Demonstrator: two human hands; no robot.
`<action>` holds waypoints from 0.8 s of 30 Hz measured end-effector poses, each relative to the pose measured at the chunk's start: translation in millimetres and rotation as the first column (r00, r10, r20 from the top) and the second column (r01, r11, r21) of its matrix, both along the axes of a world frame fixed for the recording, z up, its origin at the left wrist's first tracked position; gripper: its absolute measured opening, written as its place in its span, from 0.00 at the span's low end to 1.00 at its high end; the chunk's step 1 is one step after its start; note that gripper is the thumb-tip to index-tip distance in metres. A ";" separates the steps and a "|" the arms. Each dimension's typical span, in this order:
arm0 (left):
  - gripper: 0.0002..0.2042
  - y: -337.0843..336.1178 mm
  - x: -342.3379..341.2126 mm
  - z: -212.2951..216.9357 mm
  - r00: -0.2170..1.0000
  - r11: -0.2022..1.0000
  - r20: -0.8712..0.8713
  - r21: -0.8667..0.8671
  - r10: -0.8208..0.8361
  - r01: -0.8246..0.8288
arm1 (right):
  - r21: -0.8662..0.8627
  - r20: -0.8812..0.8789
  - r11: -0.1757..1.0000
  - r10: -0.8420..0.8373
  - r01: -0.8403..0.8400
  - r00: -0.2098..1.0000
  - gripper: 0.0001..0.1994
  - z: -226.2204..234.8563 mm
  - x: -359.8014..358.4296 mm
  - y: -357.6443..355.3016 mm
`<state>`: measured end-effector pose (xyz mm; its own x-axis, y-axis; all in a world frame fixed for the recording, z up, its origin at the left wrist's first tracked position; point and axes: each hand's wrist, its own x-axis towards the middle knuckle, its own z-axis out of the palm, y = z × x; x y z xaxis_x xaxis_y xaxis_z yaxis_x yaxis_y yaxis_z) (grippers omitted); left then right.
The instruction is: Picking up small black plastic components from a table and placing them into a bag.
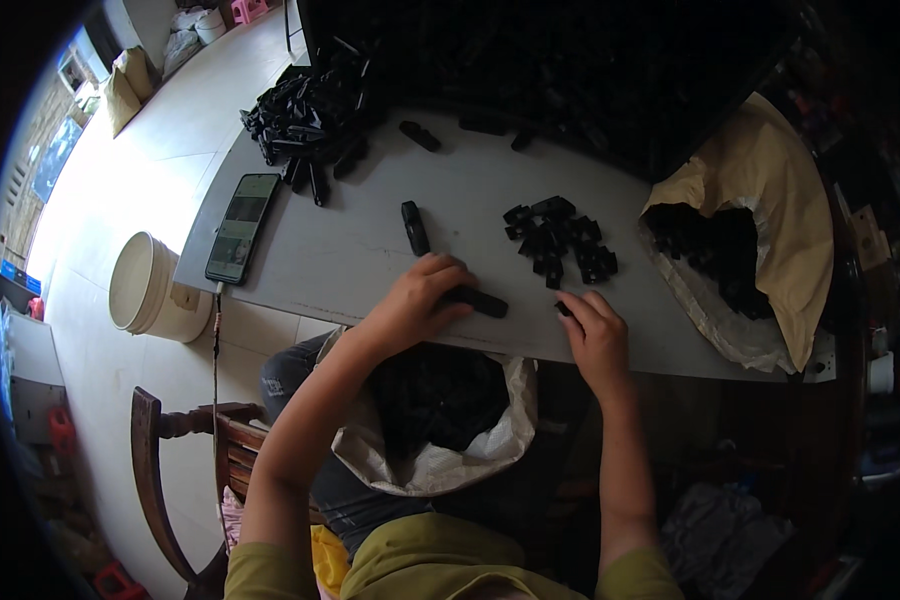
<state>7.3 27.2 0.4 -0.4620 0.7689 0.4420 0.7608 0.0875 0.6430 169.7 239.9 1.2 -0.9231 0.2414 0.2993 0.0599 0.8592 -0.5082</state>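
One long black piece (486, 302), gripped by the left hand (417, 305), points near four o'clock — the right hand (600, 335), fingers pinching a small part (563, 309), sits at three.

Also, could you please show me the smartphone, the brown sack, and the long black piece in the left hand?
Smartphone (242, 228), head view: middle of its screen.
Brown sack (792, 195), head view: bare outer wall.
Long black piece (486, 303), head view: exposed right end.
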 end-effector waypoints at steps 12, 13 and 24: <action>0.09 11.0 -4.0 -42.9 0.962 0.961 0.166 0.207 -0.217 0.181 | -0.169 0.034 0.969 0.188 -0.179 0.982 0.10 8.9 -23.9 -29.9; 0.10 19.8 -2.6 -42.4 0.951 0.944 0.175 0.261 -0.254 0.204 | -0.130 0.042 0.974 0.192 -0.185 0.981 0.10 7.0 -18.7 -19.7; 0.10 4.5 11.3 -49.1 0.977 0.986 0.154 0.105 -0.146 0.131 | 0.031 -0.091 0.962 0.272 -0.270 0.958 0.08 -45.6 -55.3 -5.9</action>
